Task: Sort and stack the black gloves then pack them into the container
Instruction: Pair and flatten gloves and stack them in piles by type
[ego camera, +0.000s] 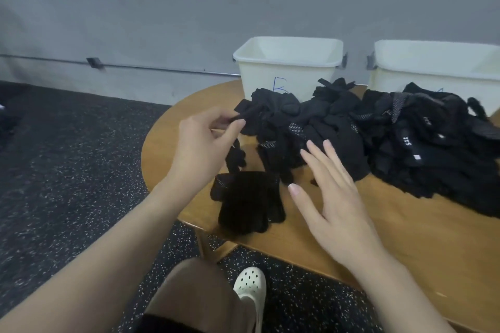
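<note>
At the left edge of the round wooden table point(405, 238), the person's left hand point(201, 149) is lifted and pinches one black glove point(250, 112) between thumb and fingertips, at the left end of the loose glove pile point(311, 132). Just below it, near the table's near edge, a small flat stack of gloves point(249, 203) lies on the wood. The right hand point(332, 197) hovers beside that stack, fingers straight and spread, holding nothing. Farther right sits a larger heap of gloves point(438, 149). Behind the piles stand two white bins: the left bin point(286, 65) bearing a blue letter, the right bin point(438, 67) partly cut off.
</note>
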`<state>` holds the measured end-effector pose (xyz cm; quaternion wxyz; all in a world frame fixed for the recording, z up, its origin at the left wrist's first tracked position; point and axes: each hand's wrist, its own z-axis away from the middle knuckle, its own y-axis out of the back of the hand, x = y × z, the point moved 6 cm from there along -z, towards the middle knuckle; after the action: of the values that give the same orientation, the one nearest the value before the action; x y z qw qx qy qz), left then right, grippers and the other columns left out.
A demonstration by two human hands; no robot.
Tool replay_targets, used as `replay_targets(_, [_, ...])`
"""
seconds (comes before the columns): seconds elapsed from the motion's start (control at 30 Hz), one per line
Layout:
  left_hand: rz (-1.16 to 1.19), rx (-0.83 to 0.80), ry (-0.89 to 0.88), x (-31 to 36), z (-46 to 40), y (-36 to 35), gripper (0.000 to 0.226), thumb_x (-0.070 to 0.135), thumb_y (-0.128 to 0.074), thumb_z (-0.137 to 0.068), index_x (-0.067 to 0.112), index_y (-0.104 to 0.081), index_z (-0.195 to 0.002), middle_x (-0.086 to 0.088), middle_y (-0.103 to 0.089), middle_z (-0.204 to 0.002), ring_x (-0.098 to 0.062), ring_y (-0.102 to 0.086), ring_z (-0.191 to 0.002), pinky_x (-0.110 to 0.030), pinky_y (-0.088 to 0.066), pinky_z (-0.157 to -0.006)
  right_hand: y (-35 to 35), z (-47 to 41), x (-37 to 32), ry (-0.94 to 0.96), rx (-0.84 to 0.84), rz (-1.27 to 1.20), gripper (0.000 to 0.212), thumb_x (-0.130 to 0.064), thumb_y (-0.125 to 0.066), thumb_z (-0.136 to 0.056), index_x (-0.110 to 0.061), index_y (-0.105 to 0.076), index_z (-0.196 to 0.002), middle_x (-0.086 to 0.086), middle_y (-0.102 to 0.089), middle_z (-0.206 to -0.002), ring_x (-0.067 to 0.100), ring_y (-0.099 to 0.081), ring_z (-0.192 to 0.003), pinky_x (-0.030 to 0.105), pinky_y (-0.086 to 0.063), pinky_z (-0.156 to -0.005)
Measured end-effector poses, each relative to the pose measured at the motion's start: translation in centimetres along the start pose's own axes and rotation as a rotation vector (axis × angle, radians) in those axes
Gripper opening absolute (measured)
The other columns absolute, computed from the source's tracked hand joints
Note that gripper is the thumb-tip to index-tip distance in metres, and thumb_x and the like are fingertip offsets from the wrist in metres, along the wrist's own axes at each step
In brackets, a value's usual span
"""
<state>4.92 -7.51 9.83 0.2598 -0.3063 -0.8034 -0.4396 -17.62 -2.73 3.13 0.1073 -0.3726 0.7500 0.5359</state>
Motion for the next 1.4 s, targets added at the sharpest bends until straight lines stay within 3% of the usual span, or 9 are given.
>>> replay_targets(0.23, [0.351, -0.160, -0.109, 11.1, 6.0, -4.8, 0.012, 0.021, -0.076, -0.091, 0.018, -0.079, -0.103, 0.011, -0.077, -0.089, -0.007, -0.074, -0.085, -0.026, -0.061, -0.075, 5.1, 3.5, 0.7, -0.064, 0.071, -0.234, 0.080, -0.061, -0.061, -0.092, -0.042, -0.021, -0.159, -0.038, -0.019, -0.161, -0.011, -0.015, -0.151, 0.007, -0.015, -0.118])
replay_targets(0.37, [0.510, -0.268, -0.086, 14.0, 9.2, -9.7, 0.013, 0.015, -0.076, -0.090, 0.017, -0.079, -0.103, 0.010, -0.077, -0.090, -0.004, -0.074, -0.086, -0.017, -0.057, -0.074, 7.2, 5.8, 3.2, -0.205, 0.158, -0.295, 0.070, -0.061, -0.054, -0.090, -0.034, -0.039, -0.153, -0.029, -0.046, -0.148, -0.008, -0.042, -0.137, 0.019, -0.037, -0.110])
replay_targets(0.47, [0.579, -0.307, -0.124, 14.5, 10.5, -12.4, 0.014, 0.012, -0.068, -0.096, 0.018, -0.079, -0.101, 0.011, -0.077, -0.100, -0.009, -0.073, -0.097, -0.019, -0.056, -0.080, 9.6, 7.1, 5.1, -0.210, 0.272, -0.246, 0.021, -0.042, -0.051, -0.102, -0.023, -0.059, -0.106, -0.026, -0.057, -0.090, -0.004, -0.057, -0.085, 0.011, -0.038, -0.075])
replay_targets(0.53, [0.568, -0.307, -0.165, 14.1, 11.0, -13.6, 0.018, 0.009, -0.063, -0.099, 0.018, -0.079, -0.100, 0.010, -0.075, -0.103, -0.015, -0.071, -0.102, -0.023, -0.056, -0.083, 11.1, 7.9, 5.9, -0.197, 0.332, -0.231, 0.021, -0.027, -0.051, -0.105, -0.023, -0.054, -0.085, -0.013, -0.048, -0.069, 0.002, -0.048, -0.064, 0.015, -0.034, -0.060])
replay_targets(0.73, [0.646, -0.570, 0.079, 11.4, 10.4, -17.7, 0.052, 0.048, -0.069, -0.085, 0.027, -0.063, -0.132, 0.014, -0.066, -0.132, -0.006, -0.059, -0.127, -0.035, -0.047, -0.109, 12.6, 8.7, 7.0, -0.278, 0.327, -0.513, 0.030, -0.031, -0.051, -0.102, -0.010, -0.071, -0.097, 0.006, -0.071, -0.085, 0.025, -0.065, -0.081, 0.040, -0.054, -0.071])
replay_targets(0.87, [0.750, -0.736, 0.104, 11.9, 9.8, -17.8, 0.023, 0.045, -0.071, -0.082, 0.022, -0.071, -0.082, 0.005, -0.063, -0.076, -0.011, -0.061, -0.077, -0.032, -0.048, -0.075, 13.2, 8.4, 6.7, -0.314, 0.341, -0.711, 0.030, -0.027, -0.055, -0.104, -0.029, -0.075, -0.082, -0.009, -0.070, -0.077, 0.005, -0.064, -0.074, 0.020, -0.050, -0.066])
replay_targets(1.03, [0.969, -0.877, 0.128, 11.5, 10.7, -15.6, 0.030, 0.026, -0.073, -0.085, 0.023, -0.056, -0.061, -0.003, -0.038, -0.057, -0.007, -0.045, -0.055, -0.018, -0.041, -0.057, 11.9, 9.1, 6.5, -0.396, 0.078, -0.885, 0.028, -0.031, -0.054, -0.105, -0.015, -0.077, -0.107, 0.020, -0.074, -0.102, 0.042, -0.070, -0.096, 0.049, -0.059, -0.082])
replay_targets(1.17, [0.676, -0.819, 0.199, 9.0, 9.9, -16.1, 0.018, 0.024, -0.073, -0.090, 0.015, -0.072, -0.075, 0.000, -0.064, -0.061, -0.011, -0.064, -0.062, -0.020, -0.052, -0.064, 10.1, 8.3, 8.8, -0.484, -0.023, -0.613, 0.052, -0.049, -0.057, -0.100, 0.003, -0.064, -0.097, 0.029, -0.068, -0.094, 0.051, -0.064, -0.087, 0.065, -0.051, -0.077])
replay_targets(1.4, [0.232, -0.727, 0.179, 5.7, 8.5, -17.3, 0.005, 0.024, -0.076, -0.091, 0.021, -0.073, -0.088, 0.013, -0.077, -0.076, 0.002, -0.070, -0.064, -0.013, -0.052, -0.057, 8.2, 4.6, 12.5, -0.416, 0.015, -0.188, 0.042, -0.023, -0.064, -0.100, -0.022, -0.045, -0.063, -0.016, -0.048, -0.053, 0.006, -0.044, -0.052, 0.018, -0.031, -0.055])
